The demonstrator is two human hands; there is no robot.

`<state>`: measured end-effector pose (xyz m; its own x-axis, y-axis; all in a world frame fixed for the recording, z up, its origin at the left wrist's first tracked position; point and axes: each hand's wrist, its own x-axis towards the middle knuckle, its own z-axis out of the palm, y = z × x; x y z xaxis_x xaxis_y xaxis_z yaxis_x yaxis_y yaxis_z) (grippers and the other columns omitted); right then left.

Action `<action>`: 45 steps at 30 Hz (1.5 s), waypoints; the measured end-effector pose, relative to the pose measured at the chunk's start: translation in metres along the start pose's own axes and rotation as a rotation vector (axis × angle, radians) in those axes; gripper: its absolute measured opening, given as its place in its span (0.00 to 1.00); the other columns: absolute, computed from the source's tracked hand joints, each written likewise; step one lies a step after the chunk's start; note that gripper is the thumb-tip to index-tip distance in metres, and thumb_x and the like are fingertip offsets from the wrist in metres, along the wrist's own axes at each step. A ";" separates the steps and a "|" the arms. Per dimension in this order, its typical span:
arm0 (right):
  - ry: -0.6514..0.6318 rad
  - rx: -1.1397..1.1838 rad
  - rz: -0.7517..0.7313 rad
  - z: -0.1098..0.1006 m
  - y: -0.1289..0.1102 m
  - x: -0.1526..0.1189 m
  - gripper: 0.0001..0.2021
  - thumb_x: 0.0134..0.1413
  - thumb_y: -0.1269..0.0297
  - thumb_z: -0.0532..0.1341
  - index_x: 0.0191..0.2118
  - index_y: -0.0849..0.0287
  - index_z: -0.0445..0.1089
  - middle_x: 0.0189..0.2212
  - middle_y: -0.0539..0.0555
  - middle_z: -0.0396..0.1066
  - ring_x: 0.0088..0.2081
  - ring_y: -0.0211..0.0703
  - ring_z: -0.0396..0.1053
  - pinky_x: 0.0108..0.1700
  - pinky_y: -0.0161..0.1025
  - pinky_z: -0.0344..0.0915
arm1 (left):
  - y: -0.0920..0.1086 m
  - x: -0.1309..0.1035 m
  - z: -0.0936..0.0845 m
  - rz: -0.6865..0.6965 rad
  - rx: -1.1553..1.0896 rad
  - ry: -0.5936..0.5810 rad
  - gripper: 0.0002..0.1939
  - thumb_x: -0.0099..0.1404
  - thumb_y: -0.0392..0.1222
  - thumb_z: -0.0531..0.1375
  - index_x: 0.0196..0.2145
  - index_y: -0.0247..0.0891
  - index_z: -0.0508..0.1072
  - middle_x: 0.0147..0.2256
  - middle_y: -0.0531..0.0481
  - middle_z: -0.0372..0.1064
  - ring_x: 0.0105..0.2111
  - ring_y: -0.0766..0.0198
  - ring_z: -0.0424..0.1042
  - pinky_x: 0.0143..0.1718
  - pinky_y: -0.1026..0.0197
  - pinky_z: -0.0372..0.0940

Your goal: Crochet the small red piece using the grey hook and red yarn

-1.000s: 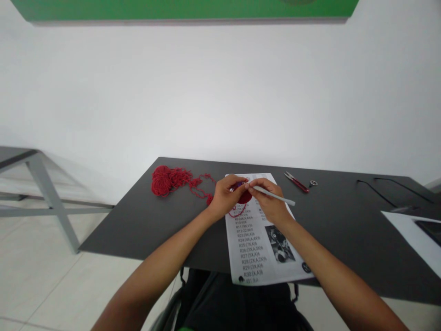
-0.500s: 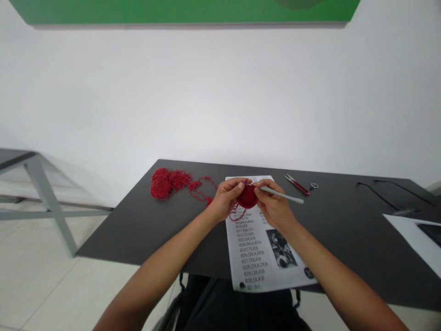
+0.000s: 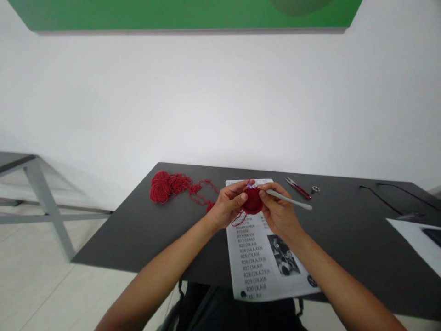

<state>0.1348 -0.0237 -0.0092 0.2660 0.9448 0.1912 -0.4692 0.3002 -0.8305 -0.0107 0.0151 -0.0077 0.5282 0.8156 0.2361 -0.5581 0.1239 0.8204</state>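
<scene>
A small round piece of red crochet [image 3: 253, 202] is held up between both hands, over a printed pattern sheet [image 3: 253, 262]. My left hand [image 3: 229, 204] pinches its left edge between thumb and fingers. A small purple thing [image 3: 250, 186], perhaps a stitch marker, shows at its top edge. My right hand [image 3: 278, 207] grips a crochet hook [image 3: 292, 201] with a pale grey handle that points out to the right; its thumb touches the crochet's right side. The hook's tip is too small to make out. Red yarn [image 3: 205, 193] trails leftward to a loose ball [image 3: 161, 186].
Small red-handled thread snips [image 3: 299, 188] lie right of the sheet, beside a metal ring [image 3: 315, 189]. Farther right are eyeglasses [image 3: 406, 215] and white paper [image 3: 413, 239] with a dark device [image 3: 434, 235] on it. Everything rests on a dark table [image 3: 138, 239] against a white wall.
Both hands and the crochet have shifted slightly right and down. The round face shows more fully, and the purple thing is clearer. The whole view has also moved a little.
</scene>
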 end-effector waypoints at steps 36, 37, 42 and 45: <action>0.048 -0.466 -0.245 -0.002 -0.005 -0.004 0.06 0.51 0.61 0.71 0.33 0.53 0.75 0.32 0.50 0.78 0.34 0.44 0.73 0.40 0.42 0.71 | -0.009 0.005 0.001 0.014 0.034 0.256 0.23 0.54 0.57 0.73 0.27 0.35 0.72 0.22 0.55 0.68 0.21 0.72 0.62 0.25 0.67 0.60; 0.044 -0.473 -0.247 -0.002 -0.004 -0.004 0.06 0.51 0.61 0.71 0.33 0.53 0.75 0.32 0.50 0.78 0.35 0.44 0.73 0.40 0.42 0.71 | -0.008 0.004 0.002 -0.018 -0.024 0.242 0.24 0.53 0.58 0.73 0.27 0.35 0.71 0.23 0.54 0.68 0.22 0.72 0.63 0.25 0.67 0.61; 0.009 -0.405 -0.198 -0.003 0.003 -0.004 0.06 0.51 0.60 0.71 0.33 0.52 0.75 0.32 0.50 0.77 0.33 0.44 0.73 0.38 0.42 0.71 | -0.009 -0.002 0.002 -0.177 -0.198 0.163 0.27 0.48 0.60 0.76 0.34 0.37 0.74 0.27 0.52 0.71 0.22 0.70 0.66 0.18 0.68 0.55; 0.027 -0.374 -0.209 -0.006 0.006 -0.002 0.07 0.51 0.59 0.71 0.34 0.52 0.74 0.32 0.50 0.77 0.34 0.44 0.72 0.39 0.42 0.70 | -0.010 -0.002 0.001 -0.149 -0.198 0.175 0.26 0.49 0.58 0.75 0.36 0.37 0.76 0.30 0.51 0.74 0.24 0.70 0.67 0.21 0.68 0.58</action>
<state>0.1366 -0.0244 -0.0174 0.3474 0.8633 0.3660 -0.0664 0.4120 -0.9088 -0.0050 0.0118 -0.0155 0.5046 0.8632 0.0131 -0.6056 0.3432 0.7180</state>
